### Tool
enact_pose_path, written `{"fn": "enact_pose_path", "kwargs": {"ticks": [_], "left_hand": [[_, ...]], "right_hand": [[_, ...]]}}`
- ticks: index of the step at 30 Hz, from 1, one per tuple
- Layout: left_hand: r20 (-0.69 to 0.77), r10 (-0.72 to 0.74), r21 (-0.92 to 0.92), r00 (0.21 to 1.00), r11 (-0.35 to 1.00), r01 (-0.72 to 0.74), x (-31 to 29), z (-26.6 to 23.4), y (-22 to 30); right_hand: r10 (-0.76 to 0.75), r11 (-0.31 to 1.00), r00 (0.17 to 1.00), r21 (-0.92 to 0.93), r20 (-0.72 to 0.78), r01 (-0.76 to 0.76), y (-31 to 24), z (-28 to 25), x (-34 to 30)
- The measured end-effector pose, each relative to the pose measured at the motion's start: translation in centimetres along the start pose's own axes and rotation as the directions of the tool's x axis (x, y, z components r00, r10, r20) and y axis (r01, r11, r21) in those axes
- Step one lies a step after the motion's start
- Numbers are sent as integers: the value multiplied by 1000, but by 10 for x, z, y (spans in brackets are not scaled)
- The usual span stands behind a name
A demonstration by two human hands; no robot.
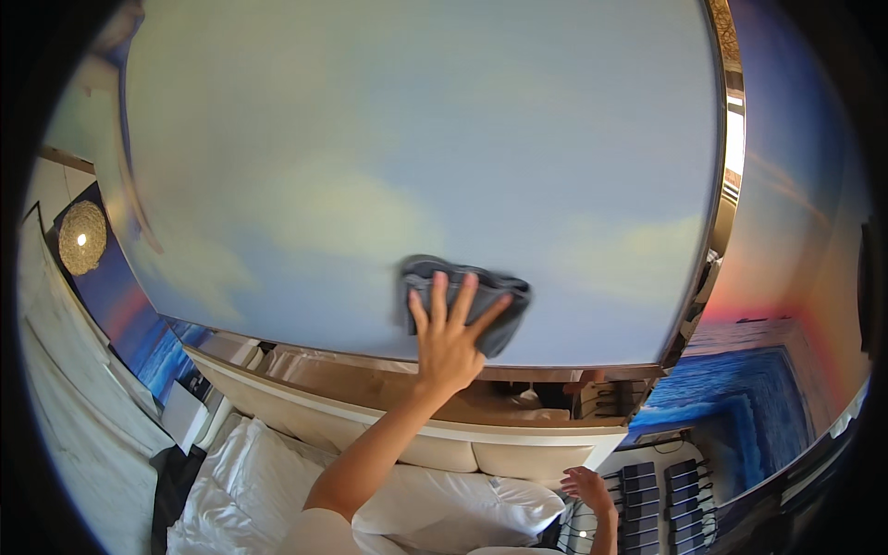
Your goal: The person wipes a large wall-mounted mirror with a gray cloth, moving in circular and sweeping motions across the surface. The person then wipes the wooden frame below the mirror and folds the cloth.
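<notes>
Headboard [532, 459] and pillow [453, 509] sit below panel [416, 111]; left hand [447, 351] spreads flat on cloth [509, 321], right hand [586, 486] apart, open; bare panel reaches frame [735, 139].

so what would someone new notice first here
The huge framed panel, pale blue with yellowish cloud shapes, dominates the view above the padded headboard. Next comes the left hand, fingers spread over a dark grey cloth against the panel's lower part. At the far right, a seascape mural glows pink and deep blue.
</notes>
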State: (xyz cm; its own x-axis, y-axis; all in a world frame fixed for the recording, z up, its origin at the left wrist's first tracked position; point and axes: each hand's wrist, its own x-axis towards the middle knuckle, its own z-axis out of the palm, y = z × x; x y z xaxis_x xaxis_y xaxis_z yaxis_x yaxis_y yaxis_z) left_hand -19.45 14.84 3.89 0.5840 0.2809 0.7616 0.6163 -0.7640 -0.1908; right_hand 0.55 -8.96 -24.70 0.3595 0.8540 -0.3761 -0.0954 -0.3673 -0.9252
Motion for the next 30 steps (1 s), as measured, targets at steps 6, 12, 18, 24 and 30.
{"fn": "enact_pose_path", "kwargs": {"ticks": [6,12,18,24,30], "left_hand": [[-184,-90,17,979,995,95,29,-23,-17],[-336,-81,65,938,992,109,102,-54,5],[-62,54,-165,997,984,-63,15,38,92],[-322,11,-122,947,991,-53,138,-31,121],[-79,175,-326,981,926,-191,32,73,184]], "right_hand": [[-59,998,989,-24,137,63,20,68,21],[-101,995,986,27,130,98,23,87,7],[36,986,997,161,64,-45,64,62,-21],[74,975,977,219,-201,-28,48,21,-55],[124,976,958,206,-257,-71,50,7,-91]]}}
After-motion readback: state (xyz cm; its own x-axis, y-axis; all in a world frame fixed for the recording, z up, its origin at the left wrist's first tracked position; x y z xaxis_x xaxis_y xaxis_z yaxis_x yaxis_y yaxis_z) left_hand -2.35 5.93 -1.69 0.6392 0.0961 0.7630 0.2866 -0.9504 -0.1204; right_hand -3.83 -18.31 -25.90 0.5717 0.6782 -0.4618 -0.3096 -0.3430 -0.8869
